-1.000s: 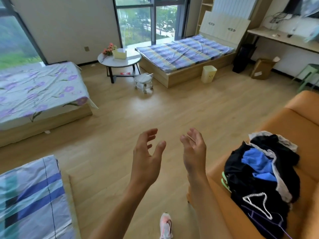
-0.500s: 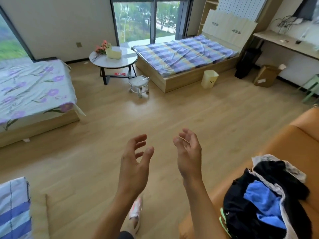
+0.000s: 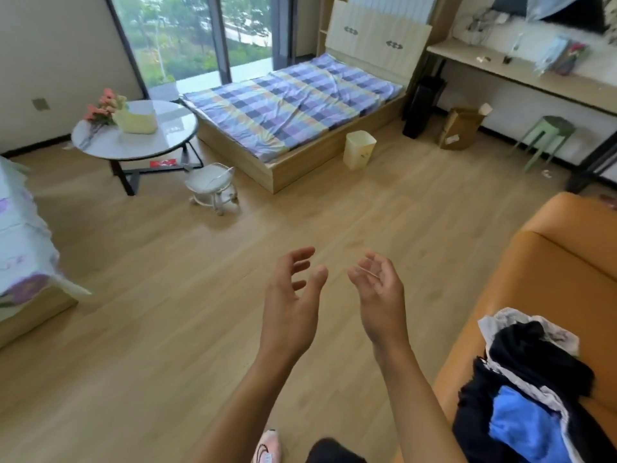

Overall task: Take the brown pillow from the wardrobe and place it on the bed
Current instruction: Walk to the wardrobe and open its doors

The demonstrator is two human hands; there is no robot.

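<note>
Neither the brown pillow nor a wardrobe shows anywhere in the head view, so the step in hand is, by my judgement, getting to the wardrobe and finding the pillow. The left hand (image 3: 290,309) and the right hand (image 3: 380,295) are raised in front of the body, palms turned toward each other, fingers loosely spread and holding nothing.

To do this step well, the head should turn until the wardrobe comes into sight before any reach begins, and both hands should stay free, since a pillow is soft and bulky and is best taken with two spread hands at its sides.

The plaid bed (image 3: 290,105) stands by the far wall beside the window; a floral bed (image 3: 20,242) lies at the left edge. Which one is meant I cannot tell. The orange sofa (image 3: 547,282) at right carries a pile of clothes (image 3: 521,396), and the floor (image 3: 167,312) between is open for walking.
</note>
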